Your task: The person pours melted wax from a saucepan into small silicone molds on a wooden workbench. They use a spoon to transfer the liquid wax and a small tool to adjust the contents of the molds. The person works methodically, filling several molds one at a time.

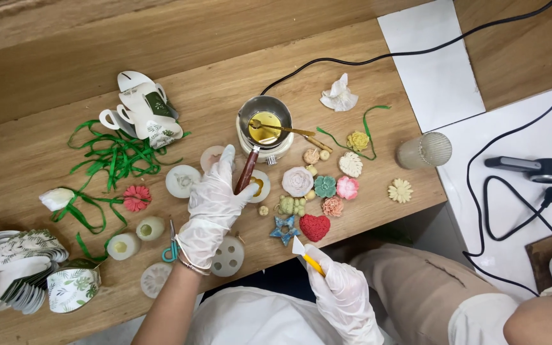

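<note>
Wooden boards make up the table (pixel 46 140), which fills most of the frame, with a white surface (pixel 519 134) seen at the right edge. A small metal melting pot (pixel 264 124) is set just above the centre, with yellow liquid inside and a gold spoon (pixel 282 129) laid across its rim. The pot's reddish wooden handle (pixel 246 171) is gripped by the gloved left hand (pixel 212 207), its fingers curled closed around it. The gloved right hand (pixel 343 297), at the lower centre, is closed on a yellow-handled scraper (pixel 306 254) (its pale blade points up toward the table edge). Just right of the pot, a cluster of small moulded flowers (pixel 324 186) is spread out, with a red heart (pixel 314 227) and a blue star (pixel 285 229) lying nearest the scraper. Round translucent moulds (pixel 183 181) are scattered about the left hand, and small teal scissors (pixel 171 246) lie just left of its wrist. Green ribbon (pixel 113 156) is tangled at the upper left, beside leaf-printed paper boxes (pixel 142 110). A ribbed glass (pixel 424 151) stands at the right, near black cables (pixel 512 217)
</note>
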